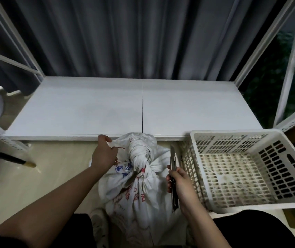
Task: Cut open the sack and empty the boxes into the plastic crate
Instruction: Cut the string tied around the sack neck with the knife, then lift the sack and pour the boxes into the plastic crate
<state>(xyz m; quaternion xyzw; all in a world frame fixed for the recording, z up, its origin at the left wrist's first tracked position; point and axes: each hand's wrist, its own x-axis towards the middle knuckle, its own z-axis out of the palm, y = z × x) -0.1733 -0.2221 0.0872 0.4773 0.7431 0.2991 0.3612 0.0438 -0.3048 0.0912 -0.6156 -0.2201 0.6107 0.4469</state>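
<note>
A white woven sack (139,190) with red and blue print stands on the floor between my knees, its neck twisted into a thick knot (139,151). My left hand (103,154) grips a flap of the sack's top edge and a thin red string, left of the knot. My right hand (179,183) holds a utility knife (173,163) upright, blade pointing up, just right of the sack and apart from it. A white perforated plastic crate (286,176) sits on the floor to the right, with nothing in it. The boxes are hidden inside the sack.
A low white table (89,108) spans the view beyond the sack, backed by grey curtains (125,36). White metal frame posts (286,72) stand at both sides. A dark stick with a pale tip (8,158) lies on the floor at left.
</note>
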